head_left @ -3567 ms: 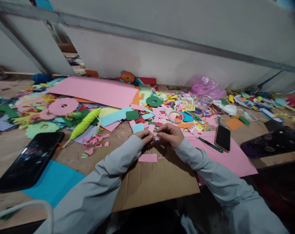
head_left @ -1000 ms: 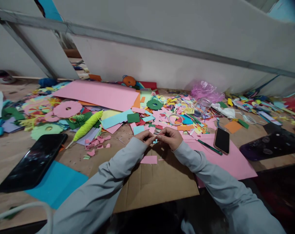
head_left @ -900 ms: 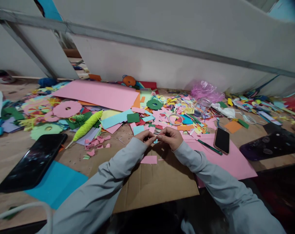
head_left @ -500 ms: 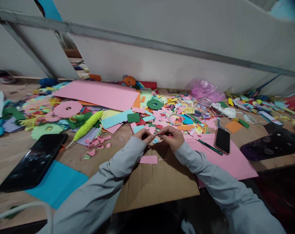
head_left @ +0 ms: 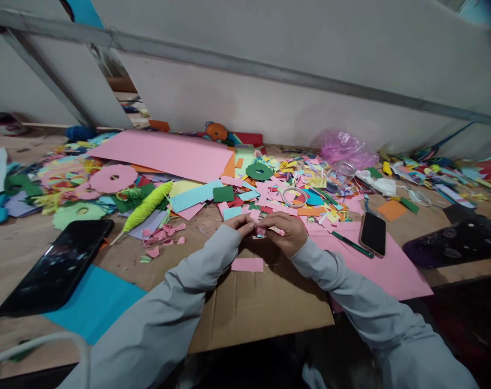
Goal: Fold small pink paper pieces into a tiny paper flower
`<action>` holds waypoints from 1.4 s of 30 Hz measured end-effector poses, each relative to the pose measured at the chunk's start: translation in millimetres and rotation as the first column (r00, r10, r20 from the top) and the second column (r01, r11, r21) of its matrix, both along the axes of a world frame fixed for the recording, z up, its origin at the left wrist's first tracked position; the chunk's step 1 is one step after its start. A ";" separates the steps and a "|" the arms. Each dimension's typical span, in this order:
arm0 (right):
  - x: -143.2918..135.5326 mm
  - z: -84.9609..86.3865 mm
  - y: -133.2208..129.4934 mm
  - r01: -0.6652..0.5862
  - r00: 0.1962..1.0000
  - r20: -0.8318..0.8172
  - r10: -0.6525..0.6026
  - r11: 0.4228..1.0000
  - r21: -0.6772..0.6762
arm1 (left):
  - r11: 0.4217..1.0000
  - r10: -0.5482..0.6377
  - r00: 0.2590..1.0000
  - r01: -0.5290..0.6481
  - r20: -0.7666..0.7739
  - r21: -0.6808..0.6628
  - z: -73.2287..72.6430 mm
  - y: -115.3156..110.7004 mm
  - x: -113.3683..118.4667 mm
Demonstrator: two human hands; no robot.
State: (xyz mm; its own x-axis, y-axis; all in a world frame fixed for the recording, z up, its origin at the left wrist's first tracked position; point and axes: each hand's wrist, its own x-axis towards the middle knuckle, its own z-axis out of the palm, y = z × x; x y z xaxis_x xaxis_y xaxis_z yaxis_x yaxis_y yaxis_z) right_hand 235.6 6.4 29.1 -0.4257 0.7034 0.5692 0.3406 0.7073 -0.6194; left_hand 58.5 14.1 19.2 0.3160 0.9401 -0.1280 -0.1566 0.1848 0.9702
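Note:
Over a brown cardboard sheet (head_left: 270,310), my left hand (head_left: 238,225) and my right hand (head_left: 285,232) meet with fingers pinched. Between their fingertips is a small piece of pink paper (head_left: 261,229), partly hidden by the fingers. Just below my hands, a pink paper strip (head_left: 247,265) lies flat on the cardboard. Small folded pink pieces (head_left: 164,233) lie in a loose group left of my left wrist. Beyond my fingers spreads a heap of coloured paper scraps (head_left: 270,192).
A black phone (head_left: 57,267) rests partly on blue paper (head_left: 103,305) at left. Right of my hands, a smaller phone (head_left: 372,233) and a green pen (head_left: 353,244) lie on pink paper (head_left: 399,270). Yellow-green yarn (head_left: 148,207) is wound on a stick. A tape ring (head_left: 294,197) sits among the scraps.
The pink piece between my fingertips shows more now. My right hand's fingers have curled and shifted slightly. The strip on the cardboard stays in place.

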 end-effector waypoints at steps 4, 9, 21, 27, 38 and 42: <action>1.3 -1.9 2.3 -0.023 0.999 -0.030 0.020 0.995 -0.093 | 0.998 0.028 1.000 -0.028 0.002 -0.054 3.1 -0.1 -0.9; 1.8 -3.5 3.2 -0.043 0.997 -0.066 0.036 0.993 -0.106 | 0.997 0.016 1.000 -0.018 -0.025 -0.080 8.5 -2.3 -2.2; -3.2 -1.5 -3.3 0.074 0.983 -0.128 -0.129 0.927 -0.368 | 0.999 0.018 1.000 -0.018 -0.017 -0.030 -13.9 -3.1 3.5; -3.7 -5.6 -2.6 0.049 0.971 -0.182 -0.157 0.870 -0.490 | 1.000 -0.020 1.000 0.019 -0.019 -0.014 -15.6 -2.4 -0.3; -3.6 -2.6 -2.4 0.057 0.993 -0.065 -0.101 0.871 -0.488 | 0.999 0.035 0.998 -0.036 -0.050 -0.026 -5.2 -4.8 3.1; -2.8 -1.4 -2.1 0.073 0.995 -0.036 -0.096 0.910 -0.409 | 0.994 0.047 0.999 -0.049 -0.021 -0.094 -4.0 -3.8 2.9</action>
State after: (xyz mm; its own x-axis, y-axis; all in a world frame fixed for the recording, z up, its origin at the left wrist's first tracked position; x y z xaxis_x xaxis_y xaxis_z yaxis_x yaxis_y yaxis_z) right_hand 232.8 4.3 27.7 -0.3316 0.9107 0.2464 0.3458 0.3603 -0.8664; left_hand 61.5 10.4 15.2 0.2674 0.9376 -0.2222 -0.1493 0.2682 0.9517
